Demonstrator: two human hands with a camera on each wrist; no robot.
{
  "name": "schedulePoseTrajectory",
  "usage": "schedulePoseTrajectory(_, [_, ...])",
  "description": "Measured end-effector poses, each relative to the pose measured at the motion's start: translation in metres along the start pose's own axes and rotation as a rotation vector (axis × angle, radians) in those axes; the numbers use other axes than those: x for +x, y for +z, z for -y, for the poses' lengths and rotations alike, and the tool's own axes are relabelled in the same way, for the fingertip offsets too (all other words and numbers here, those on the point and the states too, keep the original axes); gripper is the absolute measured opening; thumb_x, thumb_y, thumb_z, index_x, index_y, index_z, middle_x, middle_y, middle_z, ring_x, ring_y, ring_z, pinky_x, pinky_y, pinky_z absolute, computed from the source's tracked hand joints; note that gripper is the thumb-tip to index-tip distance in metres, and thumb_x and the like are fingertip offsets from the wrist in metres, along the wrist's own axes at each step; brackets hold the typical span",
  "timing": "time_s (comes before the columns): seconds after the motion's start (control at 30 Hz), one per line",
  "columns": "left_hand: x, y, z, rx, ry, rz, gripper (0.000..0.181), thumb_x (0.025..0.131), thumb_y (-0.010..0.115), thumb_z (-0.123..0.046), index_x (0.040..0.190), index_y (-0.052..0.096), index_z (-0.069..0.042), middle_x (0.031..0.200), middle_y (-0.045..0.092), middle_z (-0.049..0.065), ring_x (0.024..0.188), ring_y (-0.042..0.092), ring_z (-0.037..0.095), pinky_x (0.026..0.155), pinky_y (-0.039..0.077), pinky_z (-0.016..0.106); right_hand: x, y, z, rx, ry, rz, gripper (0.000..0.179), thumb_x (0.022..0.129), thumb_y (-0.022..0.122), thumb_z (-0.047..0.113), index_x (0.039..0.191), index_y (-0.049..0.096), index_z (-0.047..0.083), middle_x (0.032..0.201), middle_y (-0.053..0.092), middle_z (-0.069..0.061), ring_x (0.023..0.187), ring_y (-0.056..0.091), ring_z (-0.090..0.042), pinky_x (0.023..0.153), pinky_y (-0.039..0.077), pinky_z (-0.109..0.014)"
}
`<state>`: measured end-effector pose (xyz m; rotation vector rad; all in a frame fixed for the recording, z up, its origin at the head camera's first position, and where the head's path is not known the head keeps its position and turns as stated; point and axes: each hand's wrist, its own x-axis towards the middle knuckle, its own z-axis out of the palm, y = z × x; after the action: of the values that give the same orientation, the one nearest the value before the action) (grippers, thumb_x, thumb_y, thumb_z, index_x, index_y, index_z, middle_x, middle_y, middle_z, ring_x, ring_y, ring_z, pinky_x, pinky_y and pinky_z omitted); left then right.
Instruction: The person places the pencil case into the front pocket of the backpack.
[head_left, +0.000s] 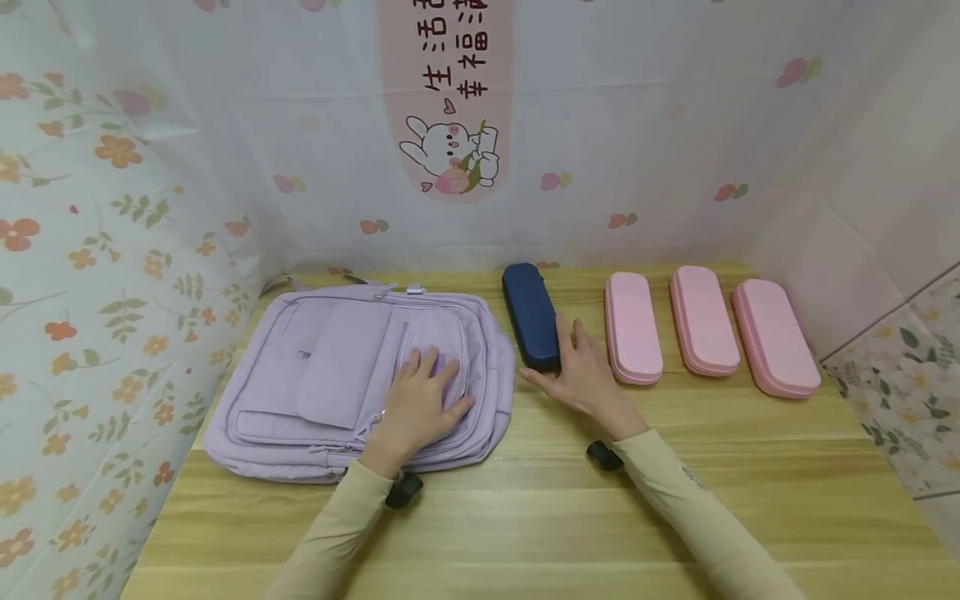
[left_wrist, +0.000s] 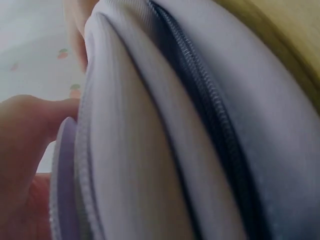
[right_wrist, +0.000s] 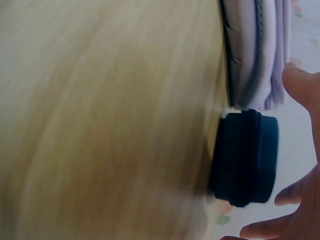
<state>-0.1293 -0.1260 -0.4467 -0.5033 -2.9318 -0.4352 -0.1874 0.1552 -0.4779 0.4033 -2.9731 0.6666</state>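
A lilac backpack lies flat on the left of the table. My left hand rests on its small front pocket with the fingers spread. In the left wrist view the backpack's zipped side fills most of the picture, and my thumb and part of a finger show at its left. Right of the backpack lies a navy blue zip case, probably a pencil case. My right hand is beside its near right end, thumb and fingers apart. The right wrist view shows the navy case end-on, with the fingers around it and not closed.
Three pink cases of similar shape, a left one, a middle one and a right one, lie in a row at the right. Patterned sheets hang behind and beside the wooden table.
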Motion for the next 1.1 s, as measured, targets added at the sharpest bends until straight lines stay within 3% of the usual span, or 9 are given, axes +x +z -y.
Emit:
schedulePoseTrajectory(0.13, [0.000, 0.002, -0.002, -0.006, 0.012, -0.040, 0.052, 0.088, 0.074, -0.042, 0.128, 0.068, -0.011, 0.142, 0.056, 0.026, 0.135, 0.047, 0.053, 0.115, 0.041, 0.060, 0.004, 0.006, 0.000, -0.011, 0.009, -0.036, 0.115, 0.083, 0.071, 0.066, 0.158, 0.021, -0.004, 0.152, 0.029, -0.044, 0.134, 0.041, -0.062, 0.112, 0.038, -0.070])
schedulePoseTrajectory(0.27, [0.000, 0.005, -0.002, -0.031, 0.032, -0.122, 0.041, 0.084, 0.078, -0.034, 0.118, 0.075, -0.011, 0.135, 0.063, 0.022, 0.129, 0.055, 0.049, 0.111, 0.047, 0.056, 0.005, 0.009, 0.001, -0.018, 0.042, -0.075, 0.112, 0.083, 0.071, 0.066, 0.155, 0.026, -0.007, 0.143, 0.039, -0.044, 0.127, 0.048, -0.060, 0.105, 0.045, -0.068])
schedulePoseTrajectory(0.47, [0.000, 0.008, -0.003, -0.067, 0.044, -0.218, 0.024, 0.081, 0.080, -0.027, 0.102, 0.081, -0.014, 0.123, 0.070, 0.014, 0.116, 0.064, 0.037, 0.094, 0.059, 0.052, 0.007, 0.012, 0.005, -0.004, 0.093, -0.125, 0.105, 0.083, 0.075, 0.058, 0.151, 0.033, -0.011, 0.130, 0.049, -0.041, 0.116, 0.054, -0.053, 0.096, 0.051, -0.060])
schedulePoseTrajectory(0.7, [0.001, 0.008, -0.004, -0.086, 0.025, -0.261, 0.015, 0.080, 0.081, -0.022, 0.092, 0.081, -0.012, 0.106, 0.074, 0.007, 0.097, 0.067, 0.030, 0.072, 0.062, 0.046, 0.009, 0.014, 0.007, 0.013, 0.109, -0.188, 0.096, 0.080, 0.082, 0.048, 0.142, 0.043, -0.015, 0.120, 0.055, -0.038, 0.106, 0.059, -0.049, 0.088, 0.054, -0.056])
schedulePoseTrajectory(1.1, [0.004, 0.006, -0.002, -0.109, 0.045, -0.305, 0.003, 0.082, 0.074, -0.006, 0.080, 0.076, -0.007, 0.075, 0.074, 0.006, 0.068, 0.071, 0.029, 0.056, 0.058, 0.042, 0.011, 0.009, 0.007, 0.076, 0.213, -0.216, 0.083, 0.072, 0.082, 0.046, 0.123, 0.059, -0.015, 0.102, 0.064, -0.030, 0.085, 0.066, -0.042, 0.070, 0.058, -0.051])
